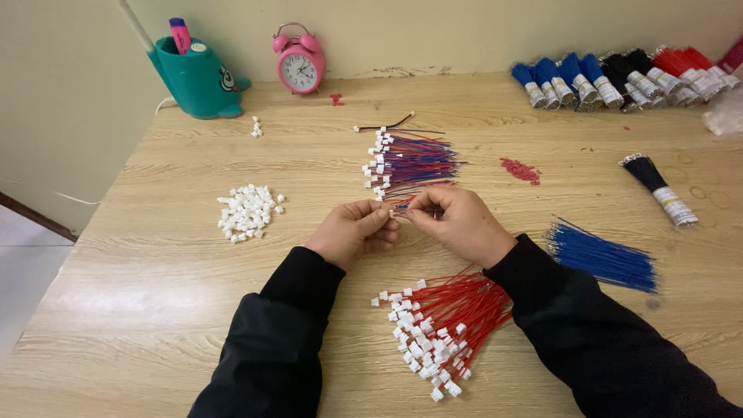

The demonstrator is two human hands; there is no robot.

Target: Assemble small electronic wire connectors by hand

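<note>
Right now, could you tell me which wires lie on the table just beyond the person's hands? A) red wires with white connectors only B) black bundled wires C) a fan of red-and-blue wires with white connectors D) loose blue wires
C: the red-and-blue wires with white connectors fan out just beyond the left hand and right hand.

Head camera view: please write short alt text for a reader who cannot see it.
Two hands, left hand and right hand, pinch a small white connector with thin wires over a wooden table. Piles of red wires with connectors, loose blue wires and white connectors lie around; a pink alarm clock stands behind.
</note>
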